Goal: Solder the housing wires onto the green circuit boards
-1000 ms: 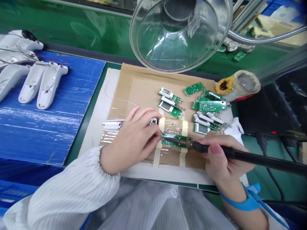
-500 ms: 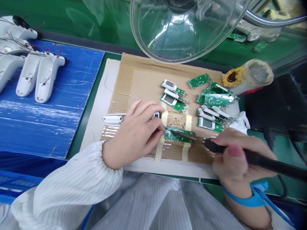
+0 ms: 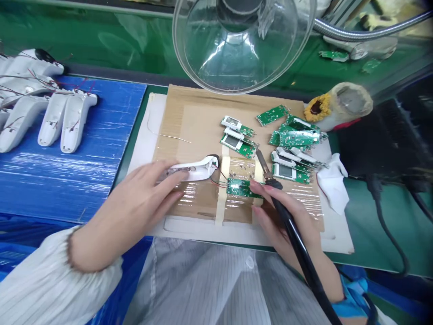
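Resting flat, open-fingered, the left hand (image 3: 135, 203) steadies a white plastic handle shell (image 3: 192, 170) on the cardboard; thin wires tie it to the small green circuit board (image 3: 241, 187) — light, fragile, grip edges. The right hand (image 3: 280, 216) clasps a black soldering iron (image 3: 294, 239).

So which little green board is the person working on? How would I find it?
Find the brown cardboard mat under the clear dome. Near its front edge, one green board lies between two tape strips, touched by the right hand. Unlike the piled boards, thin wires join it to a white shell.
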`<state>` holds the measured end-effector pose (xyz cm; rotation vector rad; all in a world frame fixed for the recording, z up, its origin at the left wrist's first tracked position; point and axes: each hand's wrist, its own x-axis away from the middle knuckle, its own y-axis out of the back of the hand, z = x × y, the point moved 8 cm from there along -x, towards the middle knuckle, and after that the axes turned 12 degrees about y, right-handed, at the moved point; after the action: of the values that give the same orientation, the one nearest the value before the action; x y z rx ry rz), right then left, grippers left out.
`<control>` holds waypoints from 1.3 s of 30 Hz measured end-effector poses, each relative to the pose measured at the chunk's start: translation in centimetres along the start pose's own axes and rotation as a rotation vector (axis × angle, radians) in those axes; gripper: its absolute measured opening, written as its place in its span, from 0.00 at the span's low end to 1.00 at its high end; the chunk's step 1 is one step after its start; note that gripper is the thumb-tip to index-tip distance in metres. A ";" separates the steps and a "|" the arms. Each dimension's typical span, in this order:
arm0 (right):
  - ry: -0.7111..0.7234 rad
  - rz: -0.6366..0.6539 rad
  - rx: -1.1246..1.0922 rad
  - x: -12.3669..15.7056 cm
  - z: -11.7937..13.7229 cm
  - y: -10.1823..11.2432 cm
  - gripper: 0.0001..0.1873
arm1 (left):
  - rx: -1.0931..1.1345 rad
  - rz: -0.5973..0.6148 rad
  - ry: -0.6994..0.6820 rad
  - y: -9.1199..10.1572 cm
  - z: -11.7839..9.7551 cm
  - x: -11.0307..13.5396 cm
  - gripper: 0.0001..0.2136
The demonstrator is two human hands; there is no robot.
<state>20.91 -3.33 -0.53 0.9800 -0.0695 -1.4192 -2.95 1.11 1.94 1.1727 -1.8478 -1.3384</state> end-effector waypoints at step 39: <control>0.069 -0.039 -0.077 2.2 1.1 1.1 0.34 | 0.294 -0.226 -0.080 -2.3 -7.8 -1.7 0.02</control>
<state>21.63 -5.91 -0.29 0.9707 0.0547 -1.4119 4.99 -1.11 2.48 1.5377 -2.0711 -1.2766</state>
